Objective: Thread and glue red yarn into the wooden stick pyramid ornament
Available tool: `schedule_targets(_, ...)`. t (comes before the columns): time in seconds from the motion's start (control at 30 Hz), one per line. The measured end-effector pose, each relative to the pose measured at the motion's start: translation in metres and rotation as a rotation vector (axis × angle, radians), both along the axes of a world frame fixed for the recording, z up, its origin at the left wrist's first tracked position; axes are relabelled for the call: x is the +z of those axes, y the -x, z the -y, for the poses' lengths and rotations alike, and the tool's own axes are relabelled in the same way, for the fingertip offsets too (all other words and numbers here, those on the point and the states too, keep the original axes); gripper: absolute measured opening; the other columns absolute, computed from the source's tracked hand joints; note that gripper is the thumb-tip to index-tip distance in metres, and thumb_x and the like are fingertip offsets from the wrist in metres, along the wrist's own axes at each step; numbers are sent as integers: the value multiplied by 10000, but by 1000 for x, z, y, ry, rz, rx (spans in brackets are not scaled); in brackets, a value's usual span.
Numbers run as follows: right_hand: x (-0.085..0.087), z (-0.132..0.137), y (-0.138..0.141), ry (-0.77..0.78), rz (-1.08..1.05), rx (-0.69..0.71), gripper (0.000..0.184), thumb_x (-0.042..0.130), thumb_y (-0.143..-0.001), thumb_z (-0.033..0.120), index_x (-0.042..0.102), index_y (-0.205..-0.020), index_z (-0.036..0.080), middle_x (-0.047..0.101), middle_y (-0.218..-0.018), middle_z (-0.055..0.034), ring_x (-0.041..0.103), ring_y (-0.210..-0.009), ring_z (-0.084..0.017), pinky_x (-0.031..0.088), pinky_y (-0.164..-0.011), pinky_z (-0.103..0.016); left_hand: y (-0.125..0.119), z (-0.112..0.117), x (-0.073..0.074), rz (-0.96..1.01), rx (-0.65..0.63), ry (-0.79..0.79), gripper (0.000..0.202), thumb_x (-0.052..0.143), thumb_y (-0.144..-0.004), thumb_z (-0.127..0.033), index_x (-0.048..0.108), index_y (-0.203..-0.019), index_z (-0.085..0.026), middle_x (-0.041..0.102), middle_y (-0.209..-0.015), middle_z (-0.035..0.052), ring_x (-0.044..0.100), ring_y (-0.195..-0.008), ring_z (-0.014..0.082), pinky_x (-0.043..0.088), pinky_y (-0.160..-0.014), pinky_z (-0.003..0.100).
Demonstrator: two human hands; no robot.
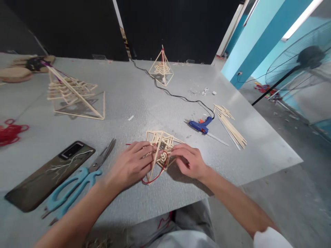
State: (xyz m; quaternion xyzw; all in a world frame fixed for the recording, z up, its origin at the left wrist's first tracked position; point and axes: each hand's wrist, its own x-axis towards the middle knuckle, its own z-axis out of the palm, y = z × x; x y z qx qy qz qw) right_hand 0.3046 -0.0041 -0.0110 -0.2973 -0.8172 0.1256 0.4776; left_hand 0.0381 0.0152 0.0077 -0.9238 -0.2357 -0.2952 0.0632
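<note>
A small pyramid frame of thin wooden sticks [154, 162], with stacked stick squares inside, lies tilted on the table in front of me. My left hand [136, 162] is closed over its left side, fingers bent around the sticks. On the right side, my right hand [190, 160] has its fingers pinched together against the frame; what lies between the fingertips is too small to make out. A red string [157, 177] runs between the hands and loops down over the near side of the frame. Its short end shows left of my left fingers.
Scissors with blue handles [74, 187] and a phone [51, 175] lie left. A blue glue gun [200, 124] with a black cord [178, 96] and loose wooden sticks [232, 131] are right. Two larger stick pyramids [77, 93] [162, 69] stand behind; red yarn [11, 132] is far left.
</note>
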Motion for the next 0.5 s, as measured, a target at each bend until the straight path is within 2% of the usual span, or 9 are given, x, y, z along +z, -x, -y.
schedule_targets(0.07,8,-5,-17,-97,-49,-85,292,550,-982,70,663,-1178,255,799,-1059,-50,775,-913,-161,613,-726,-257,0,-1,-4,39,-1,9,152,624,-1058,-152,774,-1075,-172,790,-1133,84,667,-1115,270,543,-931,398)
schedule_targets(0.13,21,-18,-46,-119,-1,-310,269,526,-1010,82,671,-1156,255,798,-1055,-50,740,-794,-148,566,-650,-256,-2,-3,-9,103,-8,17,171,651,-1045,-138,774,-1154,-186,797,-1109,71,681,-1078,254,558,-922,390)
schedule_targets(0.17,28,-28,-64,-81,110,-427,257,523,-1024,103,680,-1167,247,799,-1083,-63,734,-791,-160,563,-654,-272,-2,-4,-12,134,-12,18,197,660,-1040,-129,771,-1190,-192,798,-1094,67,686,-1060,246,566,-917,386)
schedule_targets(0.23,41,-52,-102,8,461,-570,310,519,-1028,116,695,-1258,228,799,-1176,-99,754,-994,-239,593,-811,-353,-5,-5,-16,180,-16,9,235,661,-1035,-117,771,-1224,-202,798,-1067,65,693,-1028,237,581,-908,385)
schedule_targets(0.3,49,-77,-135,67,844,-524,487,511,-964,43,665,-1401,192,735,-1380,-162,701,-1198,-316,571,-958,-447,-7,-6,-19,203,-10,0,229,646,-1037,-114,785,-1197,-200,797,-1057,75,697,-1000,234,596,-900,391)
schedule_targets(0.37,53,-100,-157,68,1100,-418,630,495,-919,-5,609,-1508,185,612,-1563,-202,621,-1345,-356,514,-1047,-510,-9,-7,-19,220,0,-8,215,623,-1039,-108,803,-1125,-187,794,-1046,87,701,-982,233,609,-894,398)
schedule_targets(0.43,53,-116,-167,65,1217,-288,650,500,-916,-6,604,-1521,205,607,-1568,-193,591,-1388,-337,482,-1055,-483,-10,-6,-18,235,21,-8,219,609,-1035,-106,814,-1066,-177,788,-1033,96,706,-983,232,620,-889,394)
schedule_targets(0.5,52,-126,-168,63,1249,-195,598,520,-931,12,634,-1485,206,699,-1427,-175,628,-1321,-295,464,-1033,-422,-11,-5,-16,253,54,2,211,619,-1027,-118,821,-1048,-174,781,-1039,104,710,-996,236,628,-882,394)
